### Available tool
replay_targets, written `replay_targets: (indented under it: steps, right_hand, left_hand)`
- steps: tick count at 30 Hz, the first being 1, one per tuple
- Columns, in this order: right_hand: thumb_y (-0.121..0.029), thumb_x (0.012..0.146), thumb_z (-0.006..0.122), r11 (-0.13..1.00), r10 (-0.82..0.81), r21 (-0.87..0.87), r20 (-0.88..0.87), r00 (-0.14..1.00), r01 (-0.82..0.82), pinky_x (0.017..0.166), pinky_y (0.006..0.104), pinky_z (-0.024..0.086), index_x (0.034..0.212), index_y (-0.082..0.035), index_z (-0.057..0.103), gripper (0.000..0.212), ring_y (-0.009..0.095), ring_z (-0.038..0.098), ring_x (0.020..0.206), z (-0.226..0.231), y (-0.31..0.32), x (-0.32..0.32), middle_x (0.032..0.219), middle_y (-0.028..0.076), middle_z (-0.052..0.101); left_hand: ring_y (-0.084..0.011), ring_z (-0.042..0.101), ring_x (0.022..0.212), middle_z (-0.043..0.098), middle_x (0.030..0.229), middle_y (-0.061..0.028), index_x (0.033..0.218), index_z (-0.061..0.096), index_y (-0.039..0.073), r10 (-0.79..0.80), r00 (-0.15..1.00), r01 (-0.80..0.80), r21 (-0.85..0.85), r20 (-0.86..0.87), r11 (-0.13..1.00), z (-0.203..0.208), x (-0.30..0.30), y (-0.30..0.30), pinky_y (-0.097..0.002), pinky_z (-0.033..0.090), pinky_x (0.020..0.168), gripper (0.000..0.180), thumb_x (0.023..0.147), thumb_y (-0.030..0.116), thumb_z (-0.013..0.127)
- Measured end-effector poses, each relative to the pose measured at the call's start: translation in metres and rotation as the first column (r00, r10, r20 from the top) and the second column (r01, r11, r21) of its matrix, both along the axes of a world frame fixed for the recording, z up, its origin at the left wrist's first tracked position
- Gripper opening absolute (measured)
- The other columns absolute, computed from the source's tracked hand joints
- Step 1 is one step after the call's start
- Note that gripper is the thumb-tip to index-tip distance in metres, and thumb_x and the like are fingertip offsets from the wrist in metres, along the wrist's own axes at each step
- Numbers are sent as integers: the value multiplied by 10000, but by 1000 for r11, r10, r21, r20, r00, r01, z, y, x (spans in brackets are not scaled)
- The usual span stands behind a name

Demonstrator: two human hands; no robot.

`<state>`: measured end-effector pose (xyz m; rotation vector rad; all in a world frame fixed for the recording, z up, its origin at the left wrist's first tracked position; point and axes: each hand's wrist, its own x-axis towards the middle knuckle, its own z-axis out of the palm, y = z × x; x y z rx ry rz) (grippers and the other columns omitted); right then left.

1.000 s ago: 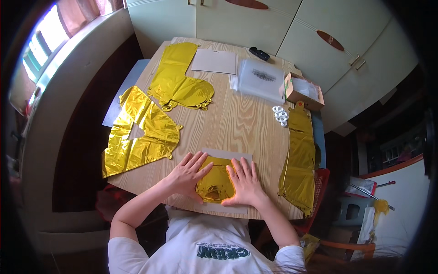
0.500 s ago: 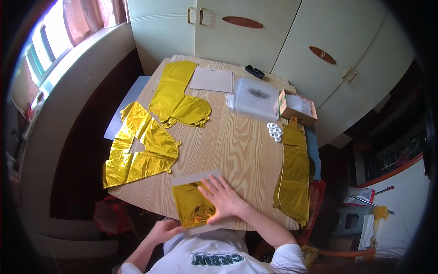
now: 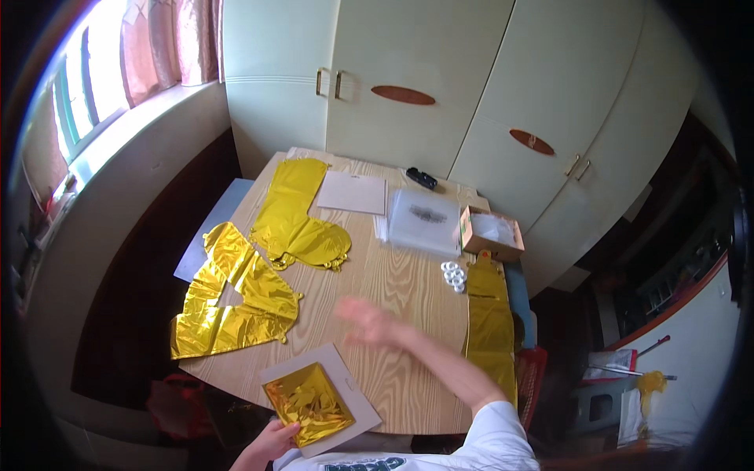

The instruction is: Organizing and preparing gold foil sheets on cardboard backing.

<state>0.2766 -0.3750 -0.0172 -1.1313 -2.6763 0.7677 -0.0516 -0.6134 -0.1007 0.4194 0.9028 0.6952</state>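
At the table's near edge my left hand (image 3: pixel 276 438) grips the lower corner of a folded gold foil balloon (image 3: pixel 312 408), together with the pale card (image 3: pixel 355 394) under it. The card is tilted, and a wide strip of it shows beyond the foil. My right hand (image 3: pixel 367 320) is over the middle of the table, blurred by motion. Its fingers look stretched out and apart, with nothing visible in them. Two groups of flat gold foil balloons lie to the left: a shiny one (image 3: pixel 236 302) nearer me and a duller stack (image 3: pixel 294 220) behind it.
On the far side lie a pale card stack (image 3: pixel 352 192), clear plastic bags (image 3: pixel 424 224) and a black object (image 3: pixel 422 178). At the right stand a small cardboard box (image 3: pixel 492 234), several white rings (image 3: pixel 453 276) and more gold foil (image 3: pixel 488 330). Cabinets (image 3: pixel 408 47) rise behind the wooden table (image 3: pixel 393 275).
My right hand has lifted off the foil and moved up over the table. The card with the foil has turned and shifted toward the lower left, held by my left hand. The view has tilted upward.
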Motion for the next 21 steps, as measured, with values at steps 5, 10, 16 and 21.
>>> replay_targets:
  steps: [5, 10, 16, 21]
  right_hand:
    - [-276, 930, 596, 770, -469, 316, -310, 827, 554, 1104, 389, 378, 1338, -72, 554, 458, 349, 452, 1329, -31, 166, 128, 1416, 169, 509]
    - [-501, 921, 545, 572, -803, 341, 47, 595, 746, 1195, 496, 166, 1484, -226, 414, 640, 294, 244, 1470, -36, 216, 189, 1577, 93, 313]
    - [-653, 906, 438, 606, -796, 277, 207, 569, 746, 1204, 503, 81, 1502, -354, 358, 672, 254, 147, 1504, -54, 228, 178, 1614, 6, 237]
    - [-649, 914, 432, 568, -819, 224, 61, 570, 792, 1200, 500, 105, 1469, -358, 420, 627, 257, 216, 1483, -74, 234, 189, 1592, -1, 291]
  left_hand:
    - [-261, 588, 1161, 604, 1264, -137, 1264, 539, -46, 97, 995, -97, 41, 13, 994, -13, -8, 1, -423, 471, 1002, 303, 1004, 107, 511]
    - [-243, 591, 1139, 610, 1248, -117, 1270, 529, -43, 186, 982, -183, 74, -24, 980, 17, 2, 9, -391, 473, 990, 309, 1006, 117, 512]
    - [-133, 606, 890, 678, 1025, -46, 1119, 661, -14, 124, 938, -44, 246, -323, 968, -21, -2, 16, -277, 492, 748, 264, 980, 193, 572]
    - [-157, 608, 910, 666, 1052, -65, 1143, 633, -15, 120, 956, -79, 162, -268, 984, -11, 7, 28, -292, 490, 762, 272, 987, 198, 567]
